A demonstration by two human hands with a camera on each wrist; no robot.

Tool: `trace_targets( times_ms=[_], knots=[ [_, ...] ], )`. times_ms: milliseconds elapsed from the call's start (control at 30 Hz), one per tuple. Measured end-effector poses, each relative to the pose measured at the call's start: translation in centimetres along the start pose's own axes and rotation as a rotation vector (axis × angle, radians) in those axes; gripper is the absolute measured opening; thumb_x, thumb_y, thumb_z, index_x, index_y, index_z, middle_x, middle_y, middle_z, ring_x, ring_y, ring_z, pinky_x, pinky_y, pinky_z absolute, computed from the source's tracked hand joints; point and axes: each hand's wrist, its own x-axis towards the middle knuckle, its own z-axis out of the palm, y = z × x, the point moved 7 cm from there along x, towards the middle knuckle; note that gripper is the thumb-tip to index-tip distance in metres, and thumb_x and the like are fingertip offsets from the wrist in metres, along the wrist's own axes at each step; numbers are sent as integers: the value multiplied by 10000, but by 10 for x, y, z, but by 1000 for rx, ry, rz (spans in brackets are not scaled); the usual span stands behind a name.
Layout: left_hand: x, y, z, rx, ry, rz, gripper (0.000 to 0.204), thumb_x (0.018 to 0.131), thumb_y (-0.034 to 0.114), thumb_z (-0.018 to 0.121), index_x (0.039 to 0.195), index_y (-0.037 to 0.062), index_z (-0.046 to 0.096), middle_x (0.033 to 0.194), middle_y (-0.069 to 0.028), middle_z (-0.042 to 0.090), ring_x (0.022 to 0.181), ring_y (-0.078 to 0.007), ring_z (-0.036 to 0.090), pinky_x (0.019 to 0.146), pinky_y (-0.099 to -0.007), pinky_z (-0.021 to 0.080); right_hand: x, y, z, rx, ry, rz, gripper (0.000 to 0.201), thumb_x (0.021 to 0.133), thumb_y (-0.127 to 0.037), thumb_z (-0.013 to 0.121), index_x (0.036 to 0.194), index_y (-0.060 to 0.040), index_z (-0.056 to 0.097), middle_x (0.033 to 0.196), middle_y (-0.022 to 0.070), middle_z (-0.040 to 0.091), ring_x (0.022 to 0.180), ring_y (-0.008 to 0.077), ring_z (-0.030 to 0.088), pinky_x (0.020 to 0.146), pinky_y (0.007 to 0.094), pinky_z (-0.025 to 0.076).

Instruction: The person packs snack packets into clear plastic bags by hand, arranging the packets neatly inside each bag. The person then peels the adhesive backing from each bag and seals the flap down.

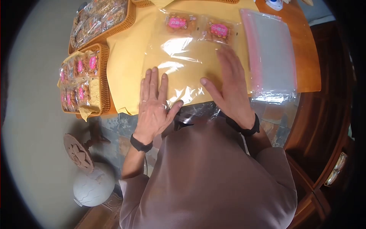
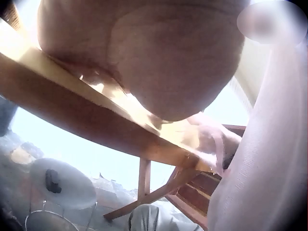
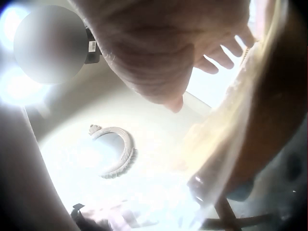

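A large clear plastic bag (image 1: 183,57) lies on yellow paper at the table's front edge, with two pink-labelled snack packs (image 1: 178,23) at its far end. My left hand (image 1: 154,110) rests flat on the bag's near left part, fingers straight and pointing away from me. Over the right side of the bag is my right hand (image 1: 232,91), fingers extended and thumb spread; in the right wrist view the same hand (image 3: 168,48) appears slightly raised, and contact with the bag cannot be told. The left palm (image 2: 144,53) fills the top of the left wrist view.
A stack of clear bags with pink edges (image 1: 271,57) lies at the right. Two wicker baskets stand at the left, the nearer basket (image 1: 103,80) holding pink-labelled packs, the farther basket (image 1: 131,19) holding other wrapped food. A round grey pot (image 1: 93,187) is on the floor at lower left.
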Motion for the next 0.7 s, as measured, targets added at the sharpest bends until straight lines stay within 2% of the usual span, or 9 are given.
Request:
trace_targets(
  times_ms=[167,233,333,400,433,533,567,600,700],
  knots=[
    [6,-2,-1,-12,60,18,771,928,403,707,1488,-57,445,1615,-292,313,1506,-486,277,1222,-569,278,24,-17,-9,-8,66,-73,801,949,-374,693,1520,78,359,1609,292,305,1507,510,232,1222,589,238],
    [0,-9,-7,-10,112,-10,762,920,397,719,1477,-56,463,1607,-289,333,1505,-481,288,1224,-562,283,31,0,12,-191,-76,-9,814,940,-336,707,1548,57,334,1646,264,261,1520,502,210,1221,584,249],
    [-21,-12,-9,-39,136,0,675,897,345,754,1405,-46,544,1574,-279,398,1487,-451,349,1221,-543,315,26,-7,-2,-4,21,-4,785,924,-272,721,1545,38,356,1651,248,278,1528,477,229,1223,569,255],
    [-44,-4,-4,-162,106,199,542,881,294,771,1289,-36,636,1529,-266,469,1456,-400,428,1202,-520,367,10,-9,-16,140,80,10,752,895,-215,747,1515,38,404,1623,248,337,1516,472,274,1215,564,271],
    [-52,2,-21,-160,196,230,350,875,226,770,1121,-15,706,1345,-228,640,1301,-358,601,1139,-513,456,1,-8,-19,204,90,17,735,878,-186,761,1495,40,432,1603,247,377,1504,476,305,1206,565,286],
    [-78,-19,-53,-124,370,210,284,826,173,789,1036,-11,735,1143,-159,729,1149,-318,686,1079,-464,518,-12,-33,-24,156,-42,-151,732,825,-208,819,1434,40,498,1550,247,448,1470,488,363,1188,573,317],
    [-81,-32,-73,-13,499,145,173,828,104,752,981,26,737,1014,-128,747,987,-306,727,935,-439,579,-18,-35,-23,163,-57,-167,732,825,-208,819,1434,40,498,1550,247,448,1470,488,363,1188,573,317],
    [-84,-47,-92,91,601,99,153,827,78,737,975,42,729,1022,-132,741,978,-296,721,862,-430,570,-27,-41,-17,119,-124,-249,742,796,-240,845,1406,33,524,1533,246,465,1456,492,382,1180,594,321],
    [-83,-122,-125,115,629,-417,254,856,102,733,1082,-8,692,1093,-172,707,1005,-360,679,874,-442,548,-31,-58,-4,51,-231,-374,764,740,-292,885,1360,17,564,1516,243,481,1447,492,395,1169,641,314]
  ],
)
